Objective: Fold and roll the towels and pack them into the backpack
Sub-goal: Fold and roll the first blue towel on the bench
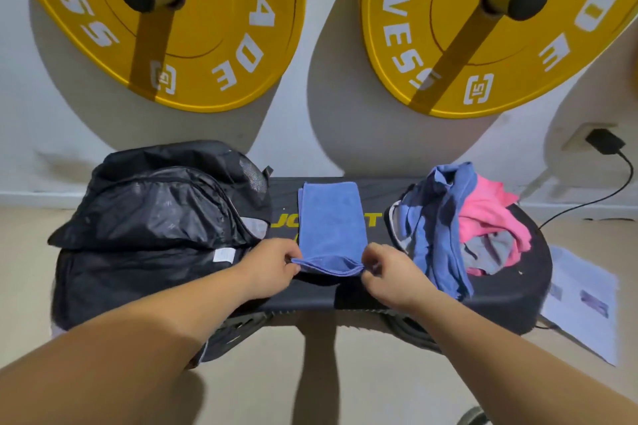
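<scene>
Both hands (pixel 272 269) (pixel 390 274) at blue towel (pixel 329 217) corners

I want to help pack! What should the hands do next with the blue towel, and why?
Probably roll the near edge forward, away from the body. The blue towel already lies folded into a narrow strip on the bench, and the left hand and right hand each pinch a near corner.

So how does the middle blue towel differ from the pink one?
The blue towel lies flat, folded into a narrow strip; the pink towel is crumpled in a heap. The left hand and right hand pinch the blue towel's near edge; no hand touches the pink towel. Both rest on the black bench.
</scene>
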The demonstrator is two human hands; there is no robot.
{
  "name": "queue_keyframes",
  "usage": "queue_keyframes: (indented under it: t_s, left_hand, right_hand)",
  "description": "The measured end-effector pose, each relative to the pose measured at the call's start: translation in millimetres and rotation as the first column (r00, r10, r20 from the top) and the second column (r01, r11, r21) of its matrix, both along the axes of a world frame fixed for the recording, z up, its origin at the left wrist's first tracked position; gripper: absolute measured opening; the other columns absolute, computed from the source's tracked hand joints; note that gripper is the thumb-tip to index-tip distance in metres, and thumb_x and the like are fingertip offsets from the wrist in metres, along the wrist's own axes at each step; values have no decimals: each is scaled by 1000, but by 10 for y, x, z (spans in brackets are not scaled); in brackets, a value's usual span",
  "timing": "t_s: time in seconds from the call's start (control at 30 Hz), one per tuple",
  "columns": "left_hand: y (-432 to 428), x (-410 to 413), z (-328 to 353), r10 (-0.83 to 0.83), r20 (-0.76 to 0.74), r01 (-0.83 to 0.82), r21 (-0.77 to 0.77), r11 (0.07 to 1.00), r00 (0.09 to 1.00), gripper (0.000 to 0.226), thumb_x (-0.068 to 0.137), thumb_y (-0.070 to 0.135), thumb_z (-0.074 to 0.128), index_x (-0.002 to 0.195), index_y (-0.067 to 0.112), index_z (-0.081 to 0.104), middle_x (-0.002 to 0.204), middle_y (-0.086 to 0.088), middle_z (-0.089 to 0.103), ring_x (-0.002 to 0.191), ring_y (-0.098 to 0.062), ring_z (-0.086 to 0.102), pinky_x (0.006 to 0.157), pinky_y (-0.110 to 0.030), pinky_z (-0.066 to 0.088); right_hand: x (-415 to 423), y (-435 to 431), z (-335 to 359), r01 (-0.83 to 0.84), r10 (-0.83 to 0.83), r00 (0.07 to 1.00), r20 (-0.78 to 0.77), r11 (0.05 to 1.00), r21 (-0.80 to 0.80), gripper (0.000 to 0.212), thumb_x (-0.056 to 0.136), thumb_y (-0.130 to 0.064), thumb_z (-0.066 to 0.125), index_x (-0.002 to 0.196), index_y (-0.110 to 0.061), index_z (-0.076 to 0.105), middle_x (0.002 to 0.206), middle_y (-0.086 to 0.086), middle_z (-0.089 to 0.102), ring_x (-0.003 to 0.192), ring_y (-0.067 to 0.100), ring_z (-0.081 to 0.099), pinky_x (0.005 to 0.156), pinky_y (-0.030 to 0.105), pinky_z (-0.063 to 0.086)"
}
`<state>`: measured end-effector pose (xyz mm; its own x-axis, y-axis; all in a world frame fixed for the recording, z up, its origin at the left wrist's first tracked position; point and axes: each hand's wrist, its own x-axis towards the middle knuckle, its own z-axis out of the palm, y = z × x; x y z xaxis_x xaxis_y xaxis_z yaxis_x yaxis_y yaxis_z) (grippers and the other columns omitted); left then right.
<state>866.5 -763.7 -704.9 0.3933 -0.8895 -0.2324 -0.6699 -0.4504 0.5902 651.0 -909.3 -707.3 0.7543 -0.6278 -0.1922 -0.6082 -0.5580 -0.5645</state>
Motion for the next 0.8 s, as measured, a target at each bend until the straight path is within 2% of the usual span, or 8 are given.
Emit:
queue_keyframes:
  t_s: [0.1, 0.17, 0.27, 0.43, 0.57, 0.63, 0.73, 0.8]
  left_hand:
    - [77, -7, -86, -116, 66, 110, 86, 990, 991, 9, 93, 21, 65, 86, 18, 70, 78, 5, 61, 69, -12, 54, 72, -32, 48]
    - [97, -54, -161, -134, 76, 123, 136, 983, 988, 19, 93, 26, 64, 75, 19, 66, 82, -1, 61, 72, -18, 55, 74, -34, 48]
    - [106, -131, -330, -103, 41, 93, 193, 977, 994, 42, 96, 26, 59, 57, 19, 45, 60, 2, 42, 57, -16, 37, 61, -31, 35]
    - [69, -146, -426, 92, -88, -76, 167, 983, 992, 40, 97, 24, 55, 60, 17, 43, 58, 5, 40, 58, -16, 37, 58, -28, 34]
    - [70, -141, -453, 217, -195, -184, 171, 968, 956, 35, 94, 25, 58, 61, 18, 49, 62, -3, 46, 56, -18, 42, 52, -25, 40]
    - [29, -161, -470, 323, -245, -280, 194, 940, 914, 29, 88, 20, 59, 61, 17, 51, 60, -8, 49, 51, -20, 40, 47, -22, 35]
    - [-41, -194, -472, 438, -256, -384, 237, 893, 862, 21, 79, 14, 57, 58, 11, 54, 55, -15, 58, 45, -22, 40, 50, -24, 36]
    - [-72, -199, -459, 458, -219, -406, 245, 881, 862, 17, 75, 15, 59, 59, 9, 58, 55, -18, 65, 43, -22, 43, 52, -26, 39]
  right_hand:
    - [-108, 10, -141, -95, 97, 977, -190, 995, 18, 4, 85, -28, 54, 86, -28, 50, 93, -4, 48, 85, 24, 56, 81, 40, 52]
    - [-153, 13, -196, -117, 120, 964, -237, 993, 26, 4, 86, -29, 51, 86, -31, 48, 92, -6, 45, 86, 25, 56, 83, 41, 53]
    - [-158, 66, -288, -125, 110, 962, -248, 991, -45, 12, 86, -29, 52, 89, -37, 43, 96, -6, 45, 86, 24, 55, 79, 40, 53]
    - [-59, 181, -406, -125, 114, 984, -135, 989, -74, 22, 90, -48, 63, 92, -34, 46, 97, -12, 38, 85, 14, 46, 71, 32, 43]
    - [-29, 116, -442, 4, -1, 996, -85, 1000, 30, 26, 96, -49, 59, 76, -34, 53, 88, -8, 42, 77, 12, 52, 72, 33, 46]
    - [-4, 101, -469, 62, -56, 994, -99, 996, 64, 32, 97, -48, 59, 70, -32, 53, 86, -6, 49, 73, 12, 54, 68, 33, 47]
    - [70, 82, -485, 223, -211, 974, -76, 949, 222, 29, 91, -45, 67, 76, -21, 63, 76, -2, 65, 73, 17, 62, 70, 37, 53]
    - [108, 54, -456, 314, -311, 949, -59, 896, 315, 26, 86, -41, 75, 81, -16, 68, 79, 2, 72, 78, 20, 68, 74, 39, 57]
